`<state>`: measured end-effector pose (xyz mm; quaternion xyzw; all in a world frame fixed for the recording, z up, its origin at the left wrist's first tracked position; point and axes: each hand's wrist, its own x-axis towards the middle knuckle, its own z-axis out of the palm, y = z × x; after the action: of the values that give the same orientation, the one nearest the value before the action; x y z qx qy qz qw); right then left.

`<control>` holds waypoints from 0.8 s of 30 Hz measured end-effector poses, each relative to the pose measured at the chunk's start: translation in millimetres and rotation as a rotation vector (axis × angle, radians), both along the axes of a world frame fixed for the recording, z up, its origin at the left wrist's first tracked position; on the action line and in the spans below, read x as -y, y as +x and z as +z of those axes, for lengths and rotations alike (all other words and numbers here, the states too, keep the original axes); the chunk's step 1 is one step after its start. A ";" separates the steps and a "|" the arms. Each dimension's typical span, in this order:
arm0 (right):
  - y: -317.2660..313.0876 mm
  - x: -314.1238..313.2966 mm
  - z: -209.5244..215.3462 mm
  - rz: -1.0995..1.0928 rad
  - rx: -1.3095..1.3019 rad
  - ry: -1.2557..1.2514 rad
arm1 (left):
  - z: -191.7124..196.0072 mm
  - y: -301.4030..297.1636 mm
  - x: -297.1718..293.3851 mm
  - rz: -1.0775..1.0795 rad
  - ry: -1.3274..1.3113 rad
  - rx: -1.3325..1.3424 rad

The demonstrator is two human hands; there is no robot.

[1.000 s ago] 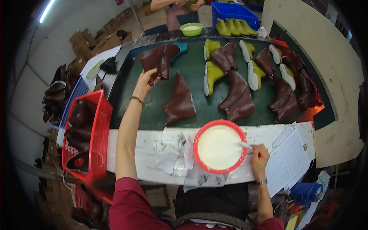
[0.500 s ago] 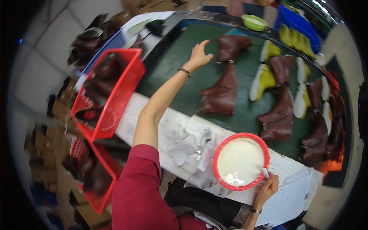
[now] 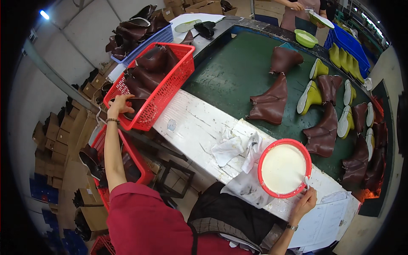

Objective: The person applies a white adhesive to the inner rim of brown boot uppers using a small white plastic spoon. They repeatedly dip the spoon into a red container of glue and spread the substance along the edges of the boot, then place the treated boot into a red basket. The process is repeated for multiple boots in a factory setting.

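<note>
My left hand (image 3: 121,105) is at the near end of a red perforated basket (image 3: 168,97), its thumb and fingers apart. It touches a dark brown leather boot upper (image 3: 137,104); more brown uppers (image 3: 157,59) are heaped behind it. On the right, my right hand (image 3: 306,202) is closed round the white handle of what looks like a brush (image 3: 306,181). This leans on the rim of a red-edged bowl (image 3: 260,170) of creamy white liquid, which hides its tip. Brown boot uppers (image 3: 271,102) and yellow-green boot lasts with white soles (image 3: 312,95) lie on the green surface (image 3: 221,63).
A second red basket (image 3: 142,163) stands lower left, a blue one (image 3: 159,39) beyond the first. White cloths (image 3: 231,148) and papers (image 3: 323,221) lie on the white table edge (image 3: 187,123). A co-worker's hands (image 3: 297,6) hold a white-soled piece at the far side.
My left hand has swung from above the green surface back leftward to the red basket. My right hand stays by the bowl with the brush. The whole view has shifted.
</note>
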<state>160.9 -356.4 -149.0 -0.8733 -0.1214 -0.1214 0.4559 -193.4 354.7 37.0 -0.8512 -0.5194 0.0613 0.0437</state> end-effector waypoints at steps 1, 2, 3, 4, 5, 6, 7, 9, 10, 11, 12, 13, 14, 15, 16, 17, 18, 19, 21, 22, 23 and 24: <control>0.0 -0.1 1.2 0.010 -0.049 0.010 | -9.0 -14.5 -7.4 0.017 0.099 0.012; 0.3 -0.3 0.7 0.017 -0.100 0.024 | -16.7 -28.3 -15.9 0.029 0.203 0.020; 2.0 0.6 -1.4 0.046 -0.069 0.032 | -20.5 -30.8 -17.6 -0.060 0.417 0.061; 4.2 -3.2 -4.2 0.067 -0.052 0.037 | -11.7 -36.2 -24.1 -0.067 0.562 0.064; 6.0 -1.2 -4.4 0.067 -0.030 0.022 | -4.6 -21.6 -21.8 -0.092 0.684 0.082; 4.0 4.9 -3.2 0.058 -0.011 -0.011 | 11.2 3.1 -9.5 -0.093 0.804 0.124; 3.0 6.5 -5.5 0.043 0.029 0.034 | 33.3 22.0 5.8 -0.094 0.867 0.167; -0.3 11.0 -4.9 0.005 0.125 0.053 | 72.1 69.6 53.8 -0.344 0.792 0.616; -2.0 10.4 -2.2 0.001 0.171 0.034 | 87.2 80.5 72.3 -0.493 0.788 0.656; -4.4 8.8 4.4 0.011 0.171 -0.004 | 91.9 93.6 91.4 -0.575 0.798 0.706; -4.0 3.0 11.6 0.037 0.166 -0.034 | 94.6 93.6 108.8 -0.585 0.676 0.803; -6.0 -2.5 22.6 0.062 0.125 0.009 | 92.8 100.0 133.7 -0.573 0.599 0.745; -7.0 -8.3 35.0 0.092 0.092 0.058 | 86.9 106.7 162.6 -0.558 0.533 0.687; -8.8 -12.9 48.2 0.104 0.055 0.041 | 70.1 109.9 183.8 -0.621 0.528 0.697; -12.4 -16.0 64.0 0.124 0.008 0.030 | 52.6 113.0 202.1 -0.678 0.528 0.695; -16.2 -15.1 75.5 0.102 0.011 -0.067 | 31.1 121.0 221.4 -0.697 0.444 0.703; -21.1 -12.2 86.9 0.068 0.014 -0.166 | 4.9 133.9 238.0 -0.725 0.356 0.714; -23.2 -10.9 93.7 0.054 0.014 -0.256 | -17.3 140.8 252.8 -0.732 0.228 0.710; -27.8 -2.6 100.4 0.040 0.111 -0.389 | -53.1 158.0 282.0 -0.636 -0.157 0.672; -28.5 -0.4 103.8 0.044 0.157 -0.455 | -59.4 163.5 291.8 -0.519 -0.398 0.619; -30.8 0.9 105.7 0.047 0.187 -0.484 | -59.5 166.7 292.5 -0.528 -0.435 0.603; -32.9 1.3 107.8 0.052 0.216 -0.513 | -58.9 170.5 292.7 -0.534 -0.472 0.587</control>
<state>127.9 -357.7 -41.2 -0.9388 -0.2187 -0.1673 0.2071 -22.9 62.0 -21.9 -0.9233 -0.2440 -0.0793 -0.2859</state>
